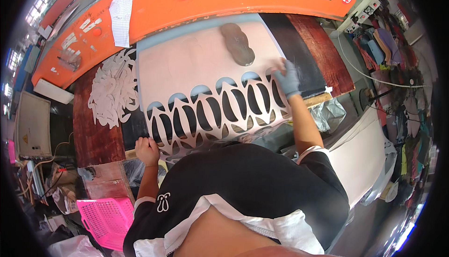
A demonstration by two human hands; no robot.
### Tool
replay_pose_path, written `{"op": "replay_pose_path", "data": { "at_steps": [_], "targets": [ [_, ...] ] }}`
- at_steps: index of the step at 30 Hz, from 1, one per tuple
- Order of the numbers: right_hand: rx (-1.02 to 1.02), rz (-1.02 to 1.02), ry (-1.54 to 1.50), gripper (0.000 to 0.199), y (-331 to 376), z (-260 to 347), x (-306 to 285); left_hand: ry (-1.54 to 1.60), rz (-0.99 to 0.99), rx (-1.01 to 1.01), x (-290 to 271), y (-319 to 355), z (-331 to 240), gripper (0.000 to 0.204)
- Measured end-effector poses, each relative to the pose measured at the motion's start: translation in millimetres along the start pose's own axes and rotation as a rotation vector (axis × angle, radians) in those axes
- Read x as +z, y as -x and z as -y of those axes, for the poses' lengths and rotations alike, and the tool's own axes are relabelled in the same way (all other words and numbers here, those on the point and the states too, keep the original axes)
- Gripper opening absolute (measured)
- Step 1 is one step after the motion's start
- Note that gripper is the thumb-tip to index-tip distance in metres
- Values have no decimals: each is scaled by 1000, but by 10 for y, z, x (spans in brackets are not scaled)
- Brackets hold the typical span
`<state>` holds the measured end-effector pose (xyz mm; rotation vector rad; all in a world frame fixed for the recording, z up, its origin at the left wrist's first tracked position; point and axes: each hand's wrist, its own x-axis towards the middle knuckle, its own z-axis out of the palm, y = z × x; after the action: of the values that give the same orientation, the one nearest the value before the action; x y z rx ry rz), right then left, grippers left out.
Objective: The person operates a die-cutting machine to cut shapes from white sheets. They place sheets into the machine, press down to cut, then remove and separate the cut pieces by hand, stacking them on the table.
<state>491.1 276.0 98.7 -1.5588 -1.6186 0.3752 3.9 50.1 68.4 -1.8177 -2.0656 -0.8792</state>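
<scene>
A pale pink sheet [180,63] covers the middle of the work surface. Its near part has rows of cut-out openings, with dark board and light blue showing through. On the far right of the sheet rests a brown, sole-shaped block [238,45]. My right hand [286,78], in a grey-blue glove, is over the sheet's right edge near the last cut-out; its fingers look spread, though motion blurs them. My bare left hand [148,151] is closed at the near left corner of the sheet. What lies within its curled fingers is hidden.
An orange machine beam [154,9] spans the far side, with a paper sheet [121,21] hanging on it. Cut pale pieces [112,89] are heaped at left. A pink plastic basket [106,222] stands at lower left; coloured material [386,46] lies stacked at right.
</scene>
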Motion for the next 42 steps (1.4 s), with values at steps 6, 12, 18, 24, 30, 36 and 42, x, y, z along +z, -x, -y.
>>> {"op": "replay_pose_path", "data": {
  "at_steps": [6,12,18,24,30,36,42],
  "targets": [
    [-204,232,310,76,-38,413,686,-8,43,-42,-97,402,-145,22],
    [106,154,-375,69,-162,272,622,-15,30,-73,-118,543,-160,22],
    [-74,69,-143,72,-289,-123,254,-9,53,-70,-118,515,-136,23],
    [-273,137,267,82,-311,-213,193,-4,45,-84,-117,522,-93,24],
    [-195,179,360,84,-309,-218,235,0,103,-74,-116,450,-58,24],
    [-314,70,249,77,-194,-278,-7,-9,56,-79,-66,425,-101,24],
    [-112,-198,417,41,762,-503,-712,-15,91,-60,-89,341,-87,24]
  ]
}}
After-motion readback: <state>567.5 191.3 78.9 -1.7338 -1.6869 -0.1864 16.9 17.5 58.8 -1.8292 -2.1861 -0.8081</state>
